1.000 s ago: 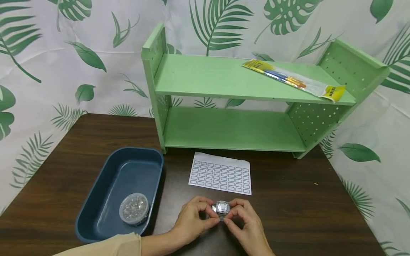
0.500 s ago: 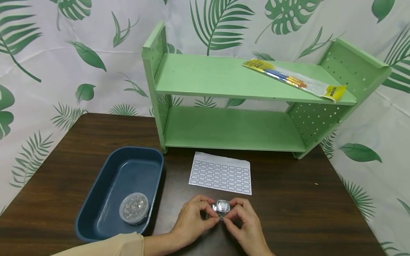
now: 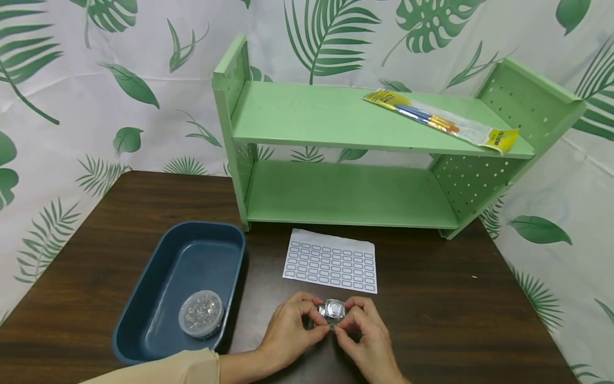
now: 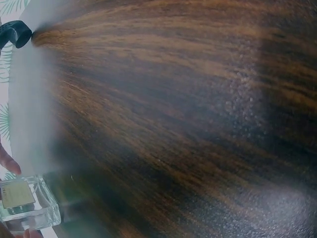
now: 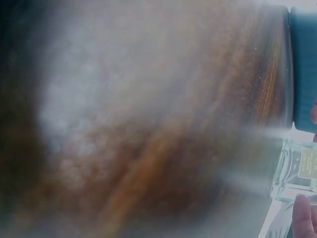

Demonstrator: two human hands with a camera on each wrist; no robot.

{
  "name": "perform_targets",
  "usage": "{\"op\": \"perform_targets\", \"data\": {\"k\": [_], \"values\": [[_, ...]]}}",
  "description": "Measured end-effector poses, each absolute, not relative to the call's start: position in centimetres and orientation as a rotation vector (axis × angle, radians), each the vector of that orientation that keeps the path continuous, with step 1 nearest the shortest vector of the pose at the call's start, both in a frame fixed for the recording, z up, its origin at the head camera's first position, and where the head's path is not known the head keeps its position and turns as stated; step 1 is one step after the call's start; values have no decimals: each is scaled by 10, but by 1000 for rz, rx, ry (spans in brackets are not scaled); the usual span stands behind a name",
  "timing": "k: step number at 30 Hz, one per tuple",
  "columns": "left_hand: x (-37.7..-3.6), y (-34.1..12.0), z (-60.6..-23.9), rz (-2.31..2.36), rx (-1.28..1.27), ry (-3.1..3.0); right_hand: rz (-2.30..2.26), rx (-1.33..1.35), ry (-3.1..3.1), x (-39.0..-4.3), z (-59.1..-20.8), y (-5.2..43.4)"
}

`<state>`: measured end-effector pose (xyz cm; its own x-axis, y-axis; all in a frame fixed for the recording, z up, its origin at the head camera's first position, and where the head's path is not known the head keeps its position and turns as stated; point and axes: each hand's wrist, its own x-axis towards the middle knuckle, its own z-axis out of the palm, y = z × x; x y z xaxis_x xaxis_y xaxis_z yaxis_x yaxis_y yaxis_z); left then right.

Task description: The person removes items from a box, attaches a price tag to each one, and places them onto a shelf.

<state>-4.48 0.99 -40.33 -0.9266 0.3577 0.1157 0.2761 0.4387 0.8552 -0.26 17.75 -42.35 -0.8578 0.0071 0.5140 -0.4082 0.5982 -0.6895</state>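
"Holding anything?"

"Yes: the fingers of the left hand point(image 3: 293, 326) and right hand point(image 3: 368, 335) are nearly closed, pinching a glass bottle point(image 4: 41, 208) between them (contents unclear). Its label point(image 4: 18, 194) looks on; pressing it flat is probably what's left."

"Beyond?"

"A blue tray point(image 3: 196, 258) on the tabletop point(image 3: 441, 320), with a round tub point(image 3: 184, 326) of shiny bits point(image 3: 203, 311) inside, then a printed sheet point(image 3: 331, 261)."

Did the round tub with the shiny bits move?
No, the round tub is in the same near right corner of the blue tray as before.
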Motion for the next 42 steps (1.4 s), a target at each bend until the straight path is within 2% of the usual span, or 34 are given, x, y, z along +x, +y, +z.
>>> {"op": "perform_targets", "data": {"k": [42], "values": [[-47, 14, -403, 1480, 562, 2636, 1137, 322, -2322, -10, -427, 178]]}}
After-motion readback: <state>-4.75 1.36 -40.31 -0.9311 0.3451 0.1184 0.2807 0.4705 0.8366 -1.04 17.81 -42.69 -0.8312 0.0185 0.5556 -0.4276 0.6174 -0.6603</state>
